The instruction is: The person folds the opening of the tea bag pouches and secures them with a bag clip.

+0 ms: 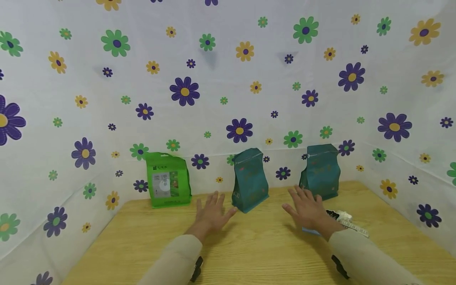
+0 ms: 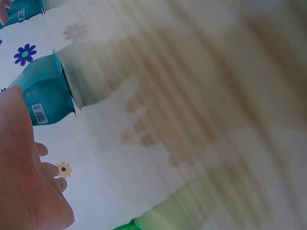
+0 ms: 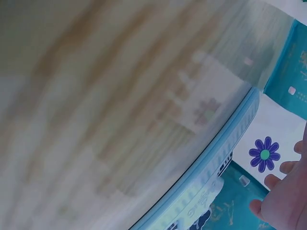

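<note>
My left hand (image 1: 212, 215) is held over the table with its fingers spread, in front of the middle teal bag (image 1: 251, 180). The left wrist view shows the same hand (image 2: 29, 182) with nothing in its grasp. My right hand (image 1: 307, 209) reaches forward with fingers extended, in front of the right teal bag (image 1: 322, 170). Beneath that wrist lies a light-blue and white object (image 1: 356, 228), partly hidden by the arm. Close up in the right wrist view, this flat-edged object (image 3: 196, 182) has raised markings on it. A bright green bag (image 1: 167, 182) with a grey label stands upright to the left.
A pale wood-grain table (image 1: 249, 253) runs under both arms. Behind it and along both sides hangs a white flower-print cloth (image 1: 221, 111). All three bags stand in a row near the back edge.
</note>
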The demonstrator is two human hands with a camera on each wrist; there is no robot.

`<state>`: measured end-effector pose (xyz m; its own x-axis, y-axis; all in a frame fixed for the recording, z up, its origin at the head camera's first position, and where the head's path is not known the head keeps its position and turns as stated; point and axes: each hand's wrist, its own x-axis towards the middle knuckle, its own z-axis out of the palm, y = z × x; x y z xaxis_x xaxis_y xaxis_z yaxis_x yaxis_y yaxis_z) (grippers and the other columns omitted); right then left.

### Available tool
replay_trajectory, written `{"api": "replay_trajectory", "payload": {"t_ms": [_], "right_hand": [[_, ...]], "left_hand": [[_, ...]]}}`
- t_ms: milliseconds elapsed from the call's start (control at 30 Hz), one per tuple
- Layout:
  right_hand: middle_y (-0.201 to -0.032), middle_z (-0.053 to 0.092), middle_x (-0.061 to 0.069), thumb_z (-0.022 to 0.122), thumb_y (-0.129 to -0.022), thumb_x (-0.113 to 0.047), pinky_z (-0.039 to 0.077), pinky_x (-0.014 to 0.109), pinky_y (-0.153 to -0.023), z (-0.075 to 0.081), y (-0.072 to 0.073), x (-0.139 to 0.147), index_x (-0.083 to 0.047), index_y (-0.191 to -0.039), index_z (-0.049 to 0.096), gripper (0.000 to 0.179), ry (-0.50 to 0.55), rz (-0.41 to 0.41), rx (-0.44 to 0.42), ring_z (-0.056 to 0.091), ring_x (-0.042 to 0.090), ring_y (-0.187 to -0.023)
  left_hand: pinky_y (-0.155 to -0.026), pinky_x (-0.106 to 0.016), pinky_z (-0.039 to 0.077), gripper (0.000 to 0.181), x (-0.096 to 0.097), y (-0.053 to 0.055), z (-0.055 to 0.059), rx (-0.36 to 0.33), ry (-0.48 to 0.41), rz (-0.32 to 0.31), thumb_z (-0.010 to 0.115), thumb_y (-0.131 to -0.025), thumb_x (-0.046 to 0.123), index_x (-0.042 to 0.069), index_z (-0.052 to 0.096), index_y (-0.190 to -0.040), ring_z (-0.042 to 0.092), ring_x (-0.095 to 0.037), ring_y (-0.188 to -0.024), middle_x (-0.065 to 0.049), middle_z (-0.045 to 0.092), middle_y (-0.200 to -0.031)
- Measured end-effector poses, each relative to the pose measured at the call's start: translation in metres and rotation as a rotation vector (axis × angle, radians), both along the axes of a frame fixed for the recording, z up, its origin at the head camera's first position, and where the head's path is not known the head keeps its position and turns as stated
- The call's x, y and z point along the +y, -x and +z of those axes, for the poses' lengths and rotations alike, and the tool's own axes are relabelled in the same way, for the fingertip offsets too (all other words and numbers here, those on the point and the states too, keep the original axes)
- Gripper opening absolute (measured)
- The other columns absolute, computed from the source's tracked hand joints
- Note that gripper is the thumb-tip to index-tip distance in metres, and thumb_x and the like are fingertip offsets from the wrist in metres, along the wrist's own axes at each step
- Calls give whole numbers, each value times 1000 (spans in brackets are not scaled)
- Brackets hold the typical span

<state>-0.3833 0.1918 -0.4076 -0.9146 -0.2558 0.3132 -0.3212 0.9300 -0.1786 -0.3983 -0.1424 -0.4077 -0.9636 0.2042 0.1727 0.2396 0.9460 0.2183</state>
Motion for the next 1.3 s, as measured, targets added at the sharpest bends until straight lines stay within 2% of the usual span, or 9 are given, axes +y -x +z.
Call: {"api": "replay_trajectory", "payload": {"t_ms": [133,300,533,800,1133,1300], "right_hand": [[-163,24,20,34,-103,-61,23,75,-105,1,1,-5,-8,-156,30,75,-15,0,-1,28,47,-144],[-162,24,21,35,-103,-59,22,75,-106,2,7,-12,-8,-156,29,74,-24,-4,-14,28,48,-144],[-162,24,21,37,-104,-56,19,75,-108,3,14,-23,-7,-156,29,73,-20,3,-53,26,48,-145],[-163,23,22,37,-104,-55,15,75,-110,2,24,-27,-6,-156,28,72,-25,-11,-74,24,48,-146],[-162,25,21,35,-104,-57,15,74,-111,0,33,-32,-6,-157,28,74,-41,3,-75,27,48,-146],[-163,24,20,32,-104,-57,14,73,-113,5,35,-39,-5,-157,27,74,-55,2,-109,25,47,-147]], "left_hand": [[-118,-66,2,87,11,1,1,4,17,0,31,-96,73,11,28,-157,17,-35,-153,-14,19,-166],[-118,-66,1,90,20,5,2,11,0,7,35,-96,72,7,25,-158,17,-35,-153,-15,19,-166],[-119,-65,1,96,28,13,-3,17,19,40,36,-95,73,2,18,-158,18,-34,-153,-16,20,-165],[-119,-64,5,98,41,17,-1,25,-1,62,39,-95,73,0,19,-157,24,-34,-151,-18,26,-163],[-117,-66,14,95,50,27,-2,43,9,68,41,-95,72,-3,28,-153,40,-35,-141,-20,44,-151],[-111,-63,25,86,53,32,-1,82,13,66,43,-97,67,-4,38,-146,44,-35,-135,-21,50,-143]]}}
